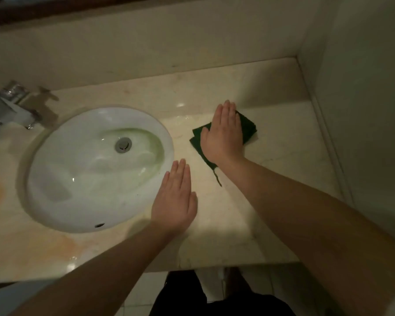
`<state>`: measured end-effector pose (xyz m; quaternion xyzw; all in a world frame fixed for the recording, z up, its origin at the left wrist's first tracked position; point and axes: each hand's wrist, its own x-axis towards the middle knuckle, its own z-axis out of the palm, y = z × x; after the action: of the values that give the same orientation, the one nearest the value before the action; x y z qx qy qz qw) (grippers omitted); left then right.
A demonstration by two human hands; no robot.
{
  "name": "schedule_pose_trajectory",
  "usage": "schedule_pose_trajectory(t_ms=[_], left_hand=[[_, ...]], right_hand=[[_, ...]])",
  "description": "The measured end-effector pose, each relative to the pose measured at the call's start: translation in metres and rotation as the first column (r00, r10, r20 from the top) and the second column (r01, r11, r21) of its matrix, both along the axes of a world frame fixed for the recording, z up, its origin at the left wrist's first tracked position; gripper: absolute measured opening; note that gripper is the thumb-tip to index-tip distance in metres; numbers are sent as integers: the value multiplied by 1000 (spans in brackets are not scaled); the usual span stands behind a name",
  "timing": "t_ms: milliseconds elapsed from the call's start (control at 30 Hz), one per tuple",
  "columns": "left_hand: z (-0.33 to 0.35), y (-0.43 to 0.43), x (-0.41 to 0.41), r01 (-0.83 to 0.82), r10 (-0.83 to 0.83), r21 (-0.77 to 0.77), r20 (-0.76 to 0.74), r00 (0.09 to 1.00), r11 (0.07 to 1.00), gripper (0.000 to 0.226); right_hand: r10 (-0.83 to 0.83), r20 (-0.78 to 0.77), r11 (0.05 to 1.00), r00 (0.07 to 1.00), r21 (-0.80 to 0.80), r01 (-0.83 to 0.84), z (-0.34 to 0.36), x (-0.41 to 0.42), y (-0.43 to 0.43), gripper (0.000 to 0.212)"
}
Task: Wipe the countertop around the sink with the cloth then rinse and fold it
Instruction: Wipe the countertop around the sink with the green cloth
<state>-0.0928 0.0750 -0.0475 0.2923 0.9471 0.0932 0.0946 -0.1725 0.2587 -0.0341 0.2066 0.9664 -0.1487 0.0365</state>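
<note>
A dark green cloth lies flat on the beige marble countertop, to the right of the white oval sink. My right hand presses flat on the cloth, fingers together and stretched out, covering most of it. A loose thread of the cloth trails toward the front. My left hand rests flat on the bare countertop at the sink's right rim, holding nothing. The sink's drain shows in the basin, with a greenish tint around it.
A chrome faucet stands at the far left behind the sink. A wall closes the counter at the back and another at the right. An orange stain marks the counter in front of the sink. The counter's front edge is just below my forearms.
</note>
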Motion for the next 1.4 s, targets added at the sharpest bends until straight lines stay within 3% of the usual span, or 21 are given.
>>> schedule_pose_trajectory(t_ms=[133,267,367,467,567,600,633,700,767,967,1033,1167,1233,1300,1400], left_hand=[[1,0,0,5,-5,10,-5,1000,1000,66],[2,-2,1,22,-21,12,-12,1000,1000,64],[4,-2,2,18,-18,20,-3,1000,1000,65],[4,-3,3,9,-8,28,-12,1000,1000,66],[5,-3,5,3,-3,18,-21,1000,1000,65],[5,-3,5,2,-2,12,-25,1000,1000,64],[4,-3,5,5,-4,12,-28,1000,1000,63],[3,-3,4,7,-7,14,-33,999,1000,63],[2,-3,4,11,-11,20,-38,999,1000,64],[0,-3,2,35,-34,11,-54,998,999,64],[0,-3,2,35,-34,19,-44,998,999,65],[2,-2,2,31,-30,21,-35,999,999,66],[1,-1,2,32,-31,18,-41,999,999,66],[0,-2,2,29,-28,9,-31,999,1000,67],[-1,-2,2,24,-24,0,-37,999,1000,68]], right_hand=[[41,-10,999,999,0,-41,-5,66,-22,70],[195,-1,981,981,12,-195,-2,176,-62,69],[198,25,980,980,-3,-198,-5,241,-48,71],[19,56,992,998,125,-26,-13,244,10,70],[-332,94,941,938,97,324,-5,204,42,73],[-362,81,931,929,81,356,-4,193,30,73],[-320,41,946,947,75,316,-5,188,11,72],[-62,-22,995,998,71,64,-6,187,-39,70],[181,-10,982,984,66,-180,-4,196,-69,73],[196,26,976,980,96,-197,-6,221,-25,72],[132,42,984,990,117,-136,-9,242,0,68],[-267,14,954,964,146,262,-9,283,68,67],[-353,16,931,936,109,349,-7,285,67,68],[-290,-10,955,957,65,290,-5,278,27,67],[36,-47,996,998,84,-32,-5,261,-56,68]])
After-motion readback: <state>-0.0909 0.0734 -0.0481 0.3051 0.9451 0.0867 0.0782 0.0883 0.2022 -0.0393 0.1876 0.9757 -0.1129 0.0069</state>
